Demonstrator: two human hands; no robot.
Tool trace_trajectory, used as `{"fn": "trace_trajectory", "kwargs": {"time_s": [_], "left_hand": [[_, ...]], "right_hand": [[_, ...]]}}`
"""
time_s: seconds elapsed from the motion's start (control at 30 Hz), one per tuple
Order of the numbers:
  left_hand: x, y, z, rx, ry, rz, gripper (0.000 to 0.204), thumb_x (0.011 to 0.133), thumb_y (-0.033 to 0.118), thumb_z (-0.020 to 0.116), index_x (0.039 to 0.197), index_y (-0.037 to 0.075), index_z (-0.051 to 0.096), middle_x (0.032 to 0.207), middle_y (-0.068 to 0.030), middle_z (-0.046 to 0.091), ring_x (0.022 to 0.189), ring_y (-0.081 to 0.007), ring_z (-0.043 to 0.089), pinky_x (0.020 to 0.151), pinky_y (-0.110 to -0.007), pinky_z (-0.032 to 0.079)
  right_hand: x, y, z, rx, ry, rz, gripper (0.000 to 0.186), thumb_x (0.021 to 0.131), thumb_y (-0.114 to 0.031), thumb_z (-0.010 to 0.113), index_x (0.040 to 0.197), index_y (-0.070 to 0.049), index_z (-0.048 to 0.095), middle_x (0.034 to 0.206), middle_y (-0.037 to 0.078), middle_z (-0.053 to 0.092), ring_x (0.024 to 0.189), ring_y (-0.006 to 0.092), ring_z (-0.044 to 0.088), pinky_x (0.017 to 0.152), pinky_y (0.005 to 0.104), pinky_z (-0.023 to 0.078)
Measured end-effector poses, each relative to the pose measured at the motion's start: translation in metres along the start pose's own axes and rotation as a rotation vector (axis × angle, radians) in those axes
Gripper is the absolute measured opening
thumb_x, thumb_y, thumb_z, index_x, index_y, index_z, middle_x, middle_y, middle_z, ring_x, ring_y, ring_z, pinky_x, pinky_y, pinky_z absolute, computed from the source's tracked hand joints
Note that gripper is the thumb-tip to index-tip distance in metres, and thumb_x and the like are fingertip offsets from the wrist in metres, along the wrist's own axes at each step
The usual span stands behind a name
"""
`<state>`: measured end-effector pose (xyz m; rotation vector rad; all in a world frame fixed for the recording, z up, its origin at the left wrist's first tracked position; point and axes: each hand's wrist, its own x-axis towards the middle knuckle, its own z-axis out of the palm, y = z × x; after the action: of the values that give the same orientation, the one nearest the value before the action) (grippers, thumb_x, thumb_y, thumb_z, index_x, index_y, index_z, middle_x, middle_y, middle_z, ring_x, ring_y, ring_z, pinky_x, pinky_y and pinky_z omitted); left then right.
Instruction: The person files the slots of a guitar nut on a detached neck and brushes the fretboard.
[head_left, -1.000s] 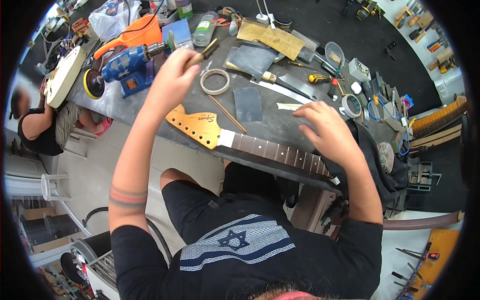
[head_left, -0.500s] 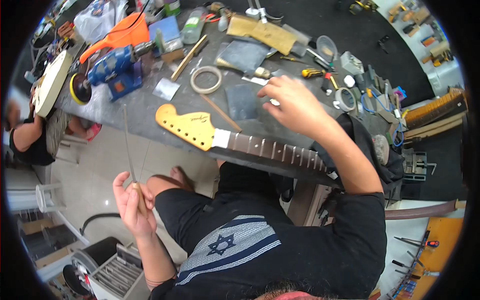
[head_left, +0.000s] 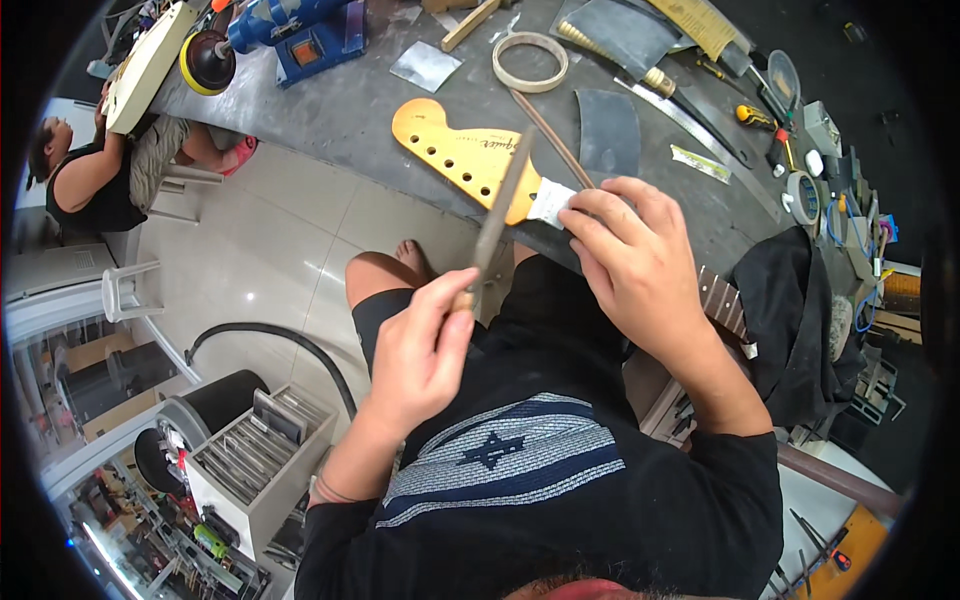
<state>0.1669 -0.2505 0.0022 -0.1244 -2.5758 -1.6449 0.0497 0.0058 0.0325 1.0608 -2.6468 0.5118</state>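
A guitar neck (head_left: 462,165) with a yellow headstock lies along the bench's near edge. White masking tape (head_left: 549,203) wraps it where headstock meets fretboard. My left hand (head_left: 415,350) is closed around the wooden handle of a slim metal file (head_left: 507,190). The file's blade points up and away, its tip overlapping the headstock in view. Over the neck, beside the tape, my right hand (head_left: 640,255) grips the fretboard, fingertips at the tape's edge. That hand and wrist hide much of the fretboard; a fretted stretch shows beyond the wrist. Behind the fingers lies a thin brown strip (head_left: 550,138).
A tape roll (head_left: 530,62), a dark sheet (head_left: 608,133) and a blue machine (head_left: 300,35) sit on the bench (head_left: 340,110). Black cloth (head_left: 795,310) bunches by the neck's right end. At far left, a seated person holds a pale guitar body (head_left: 150,65).
My left hand has brought the file up and right, toward the headstock. My right hand has come down from over the bench onto the neck. The view has shifted.
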Motion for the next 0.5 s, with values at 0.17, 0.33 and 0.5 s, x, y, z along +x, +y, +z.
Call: {"fn": "trace_trajectory", "kwargs": {"time_s": [0.17, 0.33, 0.5], "left_hand": [[0.010, 0.014, 0.016, 0.165, -0.039, 0.081, 0.037, 0.105, -0.004, 0.061, 0.142, -0.001, 0.065, 0.096, -0.0123, 0.071, 0.077, -0.0215, 0.069, 0.074, -0.032, 0.055], [0.005, 0.015, 0.026, 0.217, -0.041, 0.060, 0.037, 0.102, -0.006, 0.063, 0.138, -0.002, 0.067, 0.096, -0.0157, 0.073, 0.072, -0.0253, 0.071, 0.069, -0.034, 0.056], [-0.001, 0.014, 0.033, 0.195, 0.000, 0.089, 0.036, 0.096, -0.013, 0.068, 0.131, -0.007, 0.069, 0.090, -0.0162, 0.072, 0.068, -0.0247, 0.068, 0.065, -0.032, 0.054]], "right_hand": [[-0.002, 0.003, 0.001, -0.050, 0.010, -0.025, 0.031, 0.084, -0.009, 0.082, 0.115, -0.009, 0.078, 0.124, 0.000, 0.072, 0.130, 0.0278, 0.063, 0.106, 0.0471, 0.049], [-0.003, 0.009, 0.004, -0.048, 0.004, -0.065, 0.038, 0.081, -0.008, 0.084, 0.119, -0.011, 0.079, 0.125, -0.001, 0.072, 0.128, 0.0269, 0.065, 0.105, 0.0477, 0.049], [-0.002, 0.010, 0.002, -0.015, -0.015, -0.055, 0.039, 0.083, -0.007, 0.082, 0.122, -0.012, 0.080, 0.127, -0.001, 0.074, 0.126, 0.0273, 0.066, 0.105, 0.0469, 0.049]]}}
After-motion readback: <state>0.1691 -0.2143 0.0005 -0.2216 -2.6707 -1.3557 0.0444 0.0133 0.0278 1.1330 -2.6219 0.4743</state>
